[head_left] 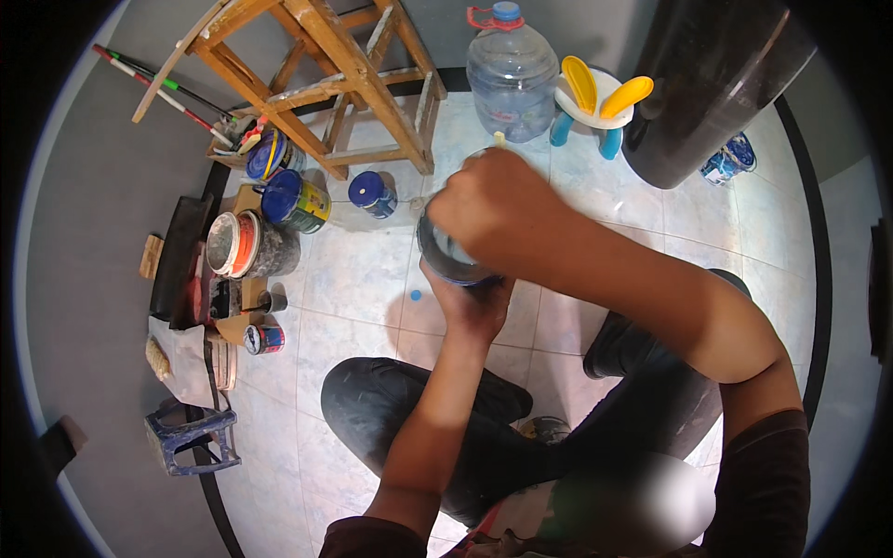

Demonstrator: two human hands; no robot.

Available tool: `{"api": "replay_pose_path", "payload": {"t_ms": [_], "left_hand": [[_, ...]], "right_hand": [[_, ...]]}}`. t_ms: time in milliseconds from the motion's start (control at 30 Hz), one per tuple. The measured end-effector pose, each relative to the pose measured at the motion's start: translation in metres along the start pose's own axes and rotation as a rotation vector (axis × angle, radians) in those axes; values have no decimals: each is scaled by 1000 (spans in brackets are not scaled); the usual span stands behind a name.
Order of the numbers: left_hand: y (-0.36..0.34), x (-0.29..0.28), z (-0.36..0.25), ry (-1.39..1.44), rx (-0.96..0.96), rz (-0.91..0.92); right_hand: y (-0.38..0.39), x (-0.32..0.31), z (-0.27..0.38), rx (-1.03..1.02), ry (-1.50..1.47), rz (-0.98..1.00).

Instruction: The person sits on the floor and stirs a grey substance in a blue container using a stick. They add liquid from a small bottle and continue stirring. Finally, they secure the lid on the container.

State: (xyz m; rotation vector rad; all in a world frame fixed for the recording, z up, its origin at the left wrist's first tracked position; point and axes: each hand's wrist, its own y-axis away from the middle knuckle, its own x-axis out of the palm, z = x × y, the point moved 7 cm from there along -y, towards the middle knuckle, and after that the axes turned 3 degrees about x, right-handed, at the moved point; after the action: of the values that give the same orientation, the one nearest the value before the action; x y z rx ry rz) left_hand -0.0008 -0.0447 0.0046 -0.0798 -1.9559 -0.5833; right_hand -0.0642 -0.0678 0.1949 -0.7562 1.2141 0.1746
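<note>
While L hand (475,309) is clamped on dark container (429,253) from below, just 12 o'clock of view ctr., R hand (495,203) is fisted over its rim, approx. 1 o'clock; can't tell what it grips. From container: blue can (373,194) at 10 o'clock, lg. clear bottle (511,82) at 1.

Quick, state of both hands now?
Left hand: holding the dark round container.
Right hand: closed in a fist above it; anything gripped cannot be told.
</note>
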Motion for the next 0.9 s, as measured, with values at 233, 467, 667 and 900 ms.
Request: {"api": "replay_pose_path", "payload": {"t_ms": [233,467,667,900], "left_hand": [[-4,1,-1,-138,123,96],[-7,-3,-8,-8,0,12],[-8,-4,-4,-11,2,27],[-6,3,-9,-66,82,21]], "right_hand": [[5,7,-1,88,-11,103],[6,-8,-26,256,2,135],[14,-6,-20,204,-124,118],[8,-7,-10,157,-108,223]]}}
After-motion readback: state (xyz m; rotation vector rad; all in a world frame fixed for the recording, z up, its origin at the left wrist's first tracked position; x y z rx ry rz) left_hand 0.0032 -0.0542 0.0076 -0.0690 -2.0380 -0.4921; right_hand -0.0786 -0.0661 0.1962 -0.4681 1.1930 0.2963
